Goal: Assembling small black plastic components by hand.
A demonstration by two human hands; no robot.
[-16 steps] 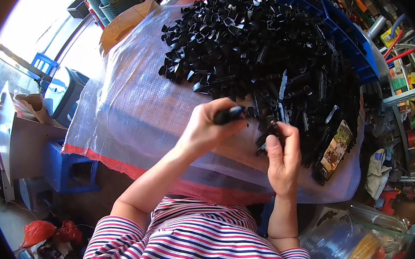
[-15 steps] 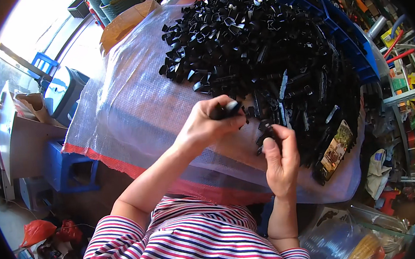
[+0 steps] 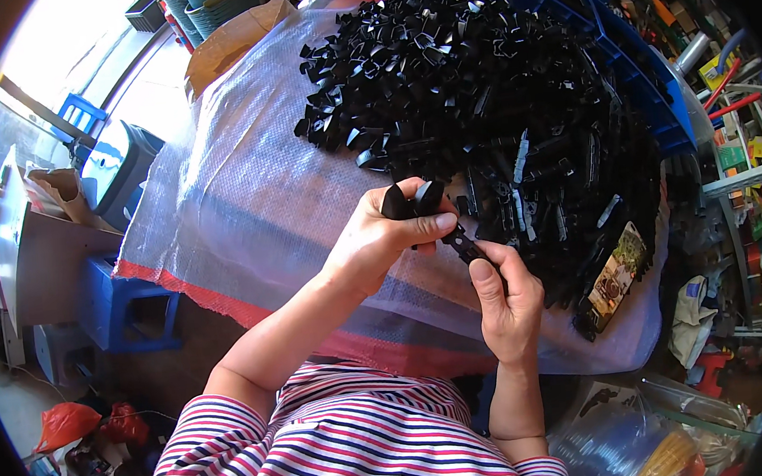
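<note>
My left hand [image 3: 379, 240] is closed around a black plastic clip-like part [image 3: 430, 196] with two rounded, flared ends standing up above the fingers. Between thumb and fingers, my right hand [image 3: 511, 304] pinches a narrow black plastic strip [image 3: 463, 244] with small holes. The strip's upper end meets the left fingertips; whether it is joined to the flared part I cannot tell. Just beyond both hands lies a large heap of black plastic parts [image 3: 448, 72], curved pieces at the back and long strips on the near right side.
A white woven sack [image 3: 234, 187] with a red edge lies under the heap. A phone [image 3: 615, 282] with a lit screen rests at its near right. Blue crates [image 3: 646, 83] stand behind, a blue stool [image 3: 127, 303] at left, and crowded shelves [image 3: 747, 173] at right.
My right hand has brought the strip up and left to the left hand's fingertips. My left hand has turned, so the flared ends now point up.
</note>
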